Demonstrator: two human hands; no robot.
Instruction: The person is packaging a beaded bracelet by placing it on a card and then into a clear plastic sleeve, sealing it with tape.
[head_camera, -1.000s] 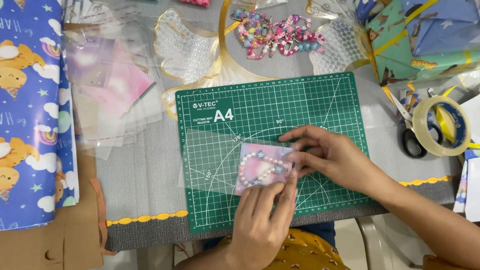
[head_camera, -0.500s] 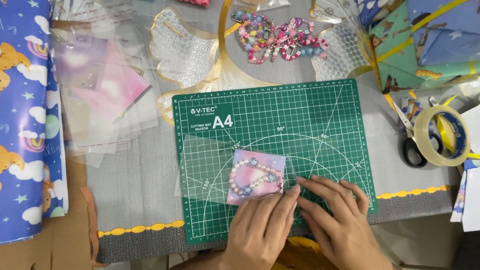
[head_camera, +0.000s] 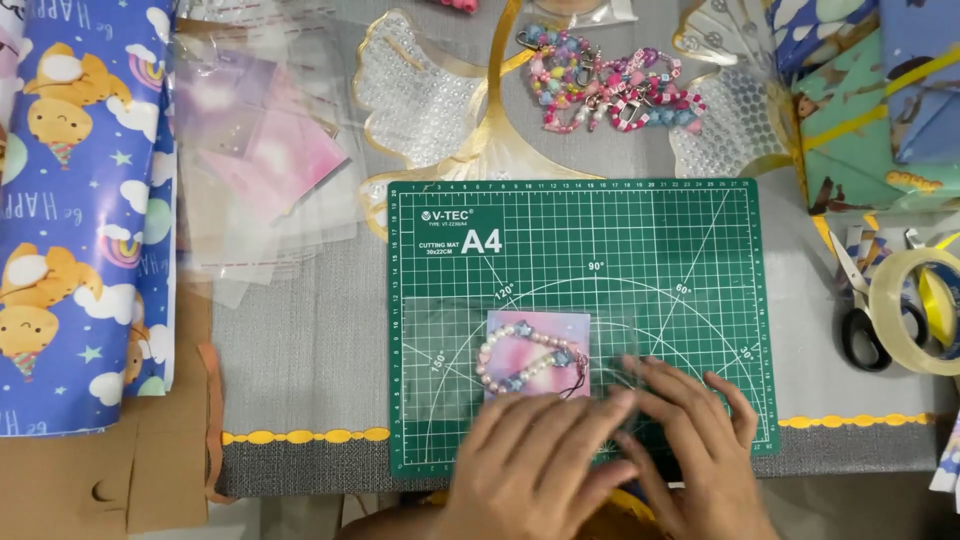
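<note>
Both hands lay flat at the near edge of the green cutting mat, the left hand and the right hand side by side, fingers stretched out and slightly spread, pressing on a clear plastic sleeve rather than gripping anything. Inside that glossy sleeve sat a square pink-and-lilac card with a loop of pale pearly beads and small blue stars, the beaded charm, just beyond the left fingertips. The mat itself looked rubbery, ruled with a white grid and arcs, resting on a grey woven cloth trimmed in yellow scallops. Off to the right: black-handled scissors and a roll of clear tape, touching. Left, a stack of crinkly clear bags over more pink cards, then a blue wrapping paper roll with cartoon prints. Farthest back, a heap of bright bead chains on a gold-edged leaf-shaped tray
</note>
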